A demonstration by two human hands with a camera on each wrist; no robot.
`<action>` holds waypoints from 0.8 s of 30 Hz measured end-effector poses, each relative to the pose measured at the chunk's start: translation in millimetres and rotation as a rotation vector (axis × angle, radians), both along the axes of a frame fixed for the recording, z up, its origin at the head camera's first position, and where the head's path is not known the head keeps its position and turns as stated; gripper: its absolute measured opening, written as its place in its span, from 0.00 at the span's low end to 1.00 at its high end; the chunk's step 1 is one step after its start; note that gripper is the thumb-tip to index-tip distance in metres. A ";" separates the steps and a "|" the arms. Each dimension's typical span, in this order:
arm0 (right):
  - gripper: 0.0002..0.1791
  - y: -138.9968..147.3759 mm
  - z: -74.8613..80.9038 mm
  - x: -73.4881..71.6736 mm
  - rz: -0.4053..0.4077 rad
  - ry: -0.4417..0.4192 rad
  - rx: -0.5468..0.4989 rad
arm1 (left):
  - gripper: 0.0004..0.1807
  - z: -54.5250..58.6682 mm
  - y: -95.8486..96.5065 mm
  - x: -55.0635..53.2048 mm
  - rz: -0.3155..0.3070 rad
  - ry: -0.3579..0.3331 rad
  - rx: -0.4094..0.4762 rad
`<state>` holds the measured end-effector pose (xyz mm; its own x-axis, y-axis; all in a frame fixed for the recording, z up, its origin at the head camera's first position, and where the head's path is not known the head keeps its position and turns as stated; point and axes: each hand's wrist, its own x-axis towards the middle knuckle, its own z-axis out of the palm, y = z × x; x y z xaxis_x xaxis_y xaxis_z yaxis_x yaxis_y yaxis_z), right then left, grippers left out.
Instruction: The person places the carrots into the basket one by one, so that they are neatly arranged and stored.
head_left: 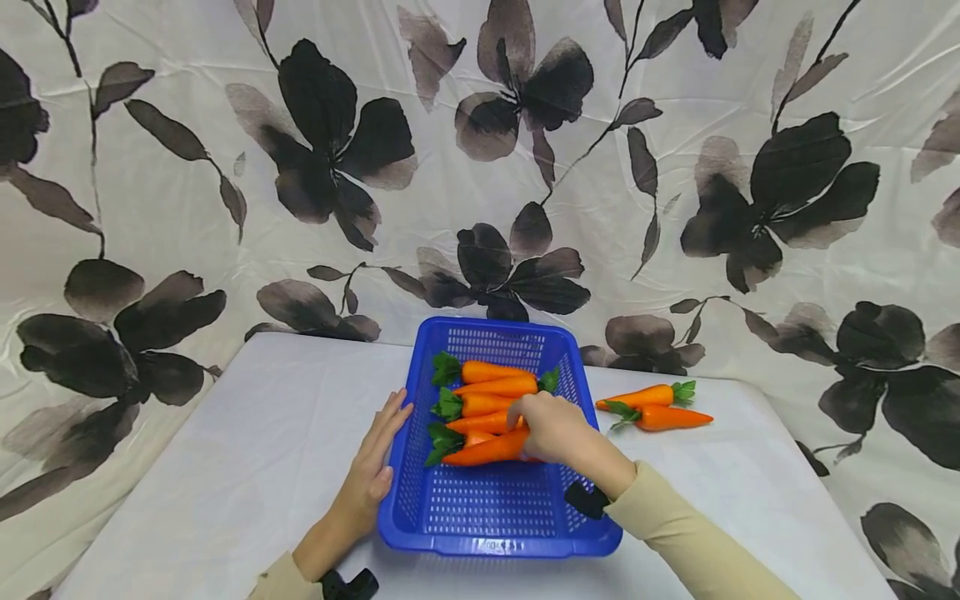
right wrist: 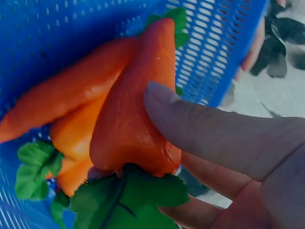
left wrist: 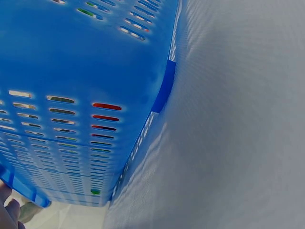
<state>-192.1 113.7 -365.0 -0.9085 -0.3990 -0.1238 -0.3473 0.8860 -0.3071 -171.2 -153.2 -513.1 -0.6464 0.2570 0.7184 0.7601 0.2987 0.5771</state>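
A blue plastic basket (head_left: 491, 546) with slotted walls stands on the table, several orange toy carrots (head_left: 487, 406) with green leaves lying across it. My right hand (head_left: 551, 425) reaches in over the right side and grips the carrot (right wrist: 133, 105) nearest to me by its thick end. The thumb presses on its orange side, while its green leaves (right wrist: 126, 198) hang below in the right wrist view. Against the left outer wall of the basket rests my left hand (head_left: 363, 475), fingers extended along the rim. The left wrist view shows that slotted wall (left wrist: 76, 62) up close.
Two more carrots, an upper one (head_left: 637, 397) and a lower one (head_left: 673, 417), lie on the white tablecloth (head_left: 247, 433) right of the basket. Behind the table hangs a pale curtain (head_left: 420, 192) with dark flowers.
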 end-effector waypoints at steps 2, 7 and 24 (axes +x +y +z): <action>0.16 -2.2 -5.4 0.6 0.007 -0.020 0.001 | 0.37 0.3 0.5 0.5 0.002 0.000 -0.001; 0.16 -6.1 -18.6 -1.7 0.008 -0.060 0.024 | 0.37 -0.3 1.0 0.3 -0.002 0.005 0.004; 0.22 -15.5 -46.6 -13.2 -0.129 -0.176 0.156 | 0.37 -2.0 0.3 -0.1 0.001 -0.001 -0.002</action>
